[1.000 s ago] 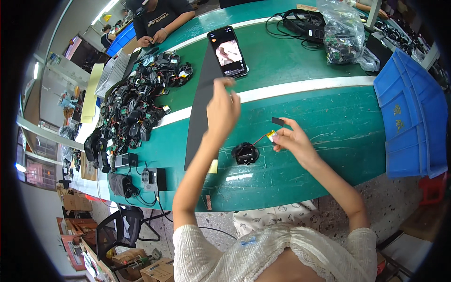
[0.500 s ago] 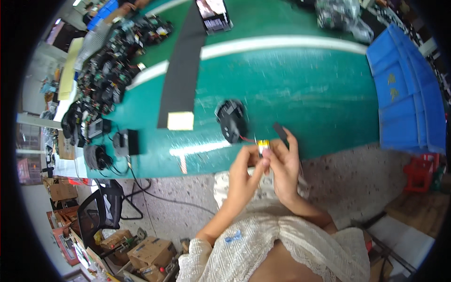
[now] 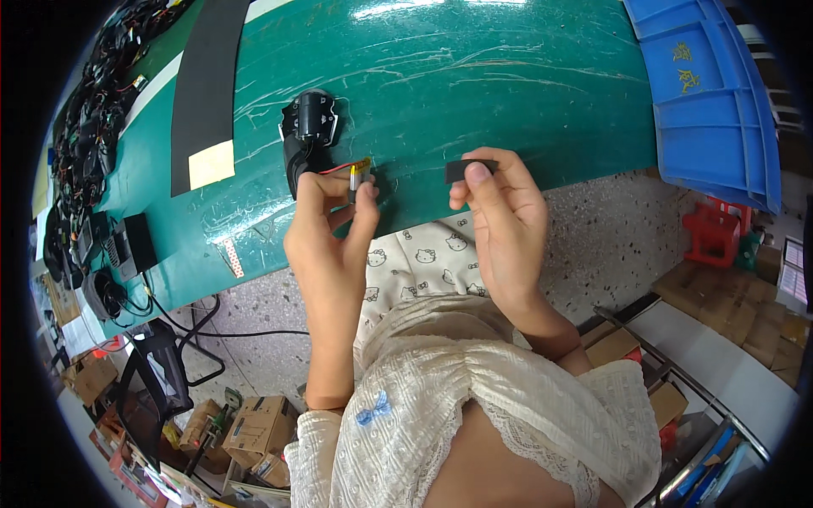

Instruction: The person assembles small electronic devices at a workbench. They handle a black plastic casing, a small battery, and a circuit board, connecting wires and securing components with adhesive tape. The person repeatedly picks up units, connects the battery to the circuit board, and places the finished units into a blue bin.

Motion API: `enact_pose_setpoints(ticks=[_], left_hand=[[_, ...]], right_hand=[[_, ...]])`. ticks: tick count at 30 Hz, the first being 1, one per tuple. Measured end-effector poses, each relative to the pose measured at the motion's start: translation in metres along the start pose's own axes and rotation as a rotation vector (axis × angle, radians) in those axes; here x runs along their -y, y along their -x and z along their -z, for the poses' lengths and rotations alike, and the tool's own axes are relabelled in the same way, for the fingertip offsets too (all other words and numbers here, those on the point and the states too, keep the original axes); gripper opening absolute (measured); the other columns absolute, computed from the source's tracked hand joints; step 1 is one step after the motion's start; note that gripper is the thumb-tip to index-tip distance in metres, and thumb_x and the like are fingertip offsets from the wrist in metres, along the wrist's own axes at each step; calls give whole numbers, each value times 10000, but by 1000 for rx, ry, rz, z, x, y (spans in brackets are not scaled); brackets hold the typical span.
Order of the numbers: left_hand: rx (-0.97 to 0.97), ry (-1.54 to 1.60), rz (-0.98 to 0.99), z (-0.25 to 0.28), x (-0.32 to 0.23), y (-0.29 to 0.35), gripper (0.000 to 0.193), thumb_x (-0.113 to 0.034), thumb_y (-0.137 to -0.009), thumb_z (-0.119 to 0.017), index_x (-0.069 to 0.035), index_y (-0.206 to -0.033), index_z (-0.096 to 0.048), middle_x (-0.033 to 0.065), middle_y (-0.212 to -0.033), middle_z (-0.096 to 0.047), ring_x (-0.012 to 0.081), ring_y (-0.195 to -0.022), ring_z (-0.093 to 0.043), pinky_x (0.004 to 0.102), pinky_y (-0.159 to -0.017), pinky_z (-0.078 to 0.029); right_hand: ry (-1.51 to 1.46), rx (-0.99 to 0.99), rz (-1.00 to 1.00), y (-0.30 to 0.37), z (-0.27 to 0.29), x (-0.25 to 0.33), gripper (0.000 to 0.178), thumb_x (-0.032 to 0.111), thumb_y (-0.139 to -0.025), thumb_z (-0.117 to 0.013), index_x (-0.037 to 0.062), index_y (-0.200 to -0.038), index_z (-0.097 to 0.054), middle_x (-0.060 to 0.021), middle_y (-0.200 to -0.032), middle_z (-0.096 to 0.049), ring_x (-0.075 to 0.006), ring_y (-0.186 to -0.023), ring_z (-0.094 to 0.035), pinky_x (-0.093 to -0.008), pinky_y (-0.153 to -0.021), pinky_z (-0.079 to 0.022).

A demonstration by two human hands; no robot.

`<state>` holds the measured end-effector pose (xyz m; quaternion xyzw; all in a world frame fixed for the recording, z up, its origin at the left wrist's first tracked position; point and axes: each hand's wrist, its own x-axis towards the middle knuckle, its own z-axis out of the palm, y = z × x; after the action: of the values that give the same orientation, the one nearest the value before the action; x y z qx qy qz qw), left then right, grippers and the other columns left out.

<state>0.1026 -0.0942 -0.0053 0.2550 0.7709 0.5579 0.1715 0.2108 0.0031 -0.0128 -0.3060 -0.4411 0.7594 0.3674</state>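
Note:
My left hand (image 3: 326,241) pinches a small silver battery pack (image 3: 360,176) with yellow tape at its top, between thumb and fingers. A red wire (image 3: 337,168) runs from the battery toward a black rounded device (image 3: 312,118) lying on the green table, just beyond that hand. Part of the device is hidden behind my fingers. To the right, my right hand (image 3: 512,220) holds a short flat black strip (image 3: 461,172) between thumb and fingers, apart from the battery.
A long black band (image 3: 207,85) with a pale yellow paper (image 3: 211,164) lies across the green table (image 3: 508,102). Many black devices (image 3: 93,144) are heaped at left, near a black box (image 3: 131,245) with cables. A blue crate (image 3: 711,102) stands at right; a chair (image 3: 165,372) is below left.
My hands have parted: the left keeps the battery and is farther left, the right keeps the black strip. The whole view has shifted, with the table edge now higher.

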Motion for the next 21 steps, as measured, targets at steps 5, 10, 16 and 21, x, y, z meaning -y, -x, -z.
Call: enact_pose_setpoints(ticks=[5, 10, 16, 21], left_hand=[[65, 6, 36, 12, -16, -2, 154, -15, -855, -571, -3, -968, -466, 116, -896, -609, 141, -825, -623, 250, -715, -521], [47, 179, -26, 12, -21, 5, 231, 13, -832, -589, 3, -1029, -469, 129, -935, -604, 164, -854, -622, 246, -710, -520], [49, 239, -88, 9, -11, 10, 266, 57, -778, -633, 38, -1014, -513, 110, -1009, -577, 141, -917, -578, 265, -761, -532], [31, 167, -131, 7, -9, 10, 275, 53, -778, -634, 38, -1028, -522, 120, -988, -601, 146, -881, -602, 267, -759, -531]], right_hand=[[-32, 49, -85, 0, -5, 8, 210, 86, -877, -567, -23, -1057, -560, -36, -845, -563, -86, -749, -569, -221, -681, -478], [-12, 219, -248, 7, -9, 22, 166, 55, -866, -563, -18, -1014, -544, -80, -923, -591, -107, -816, -598, -238, -711, -503], [-23, 301, -318, 8, -16, 34, 143, 23, -848, -576, -4, -979, -523, -77, -946, -584, -109, -886, -567, -224, -769, -465], [46, 326, -209, 1, -16, 29, 166, -1, -840, -578, -13, -993, -516, -63, -959, -551, -91, -930, -522, -207, -800, -427]])
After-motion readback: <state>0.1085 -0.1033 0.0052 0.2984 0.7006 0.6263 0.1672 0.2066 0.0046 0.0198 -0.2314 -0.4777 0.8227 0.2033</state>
